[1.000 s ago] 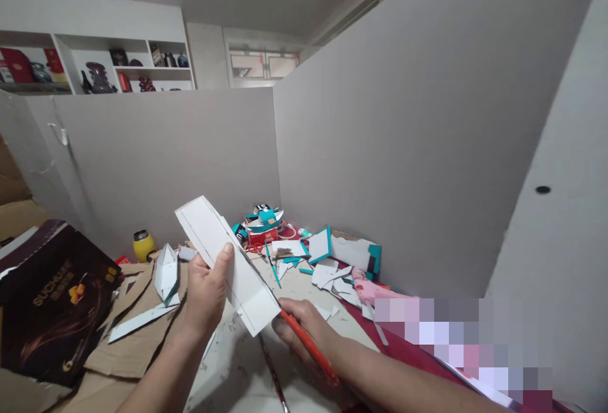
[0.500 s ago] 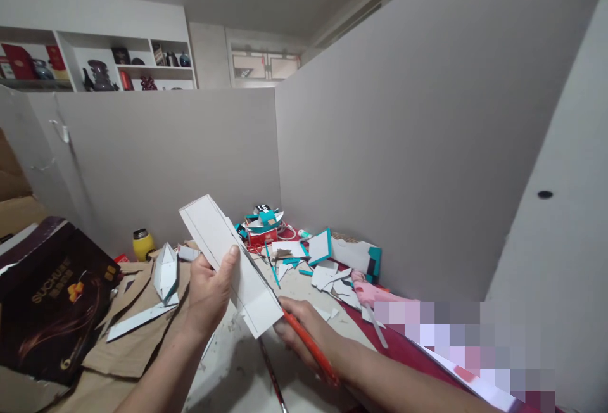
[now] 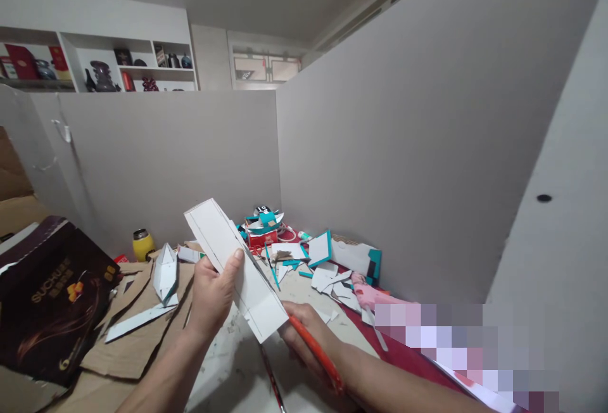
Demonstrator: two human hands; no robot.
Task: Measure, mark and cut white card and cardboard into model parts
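Observation:
My left hand (image 3: 216, 292) grips a long piece of white card (image 3: 242, 273), thumb on top and fingers underneath. Pencil lines run along the card, and it tilts up and away to the left. My right hand (image 3: 311, 330) is closed around red-handled scissors (image 3: 317, 353) at the card's near right end. A dark blade edge shows along the card's right side; the rest of the blades is hidden. Below the card, a thin dark-and-red paintbrush-like stick (image 3: 273, 378) lies on the table.
White and teal card scraps (image 3: 332, 280) lie at the right, near a pink glue gun (image 3: 368, 292). A folded card boat shape (image 3: 166, 273) rests on brown cardboard (image 3: 128, 356) at left, beside a dark printed bag (image 3: 57, 299). A yellow jar (image 3: 142, 246) stands behind. Grey partitions (image 3: 180, 153) enclose the table.
The card and both hands have shifted slightly right and down. Both hands keep their hold.

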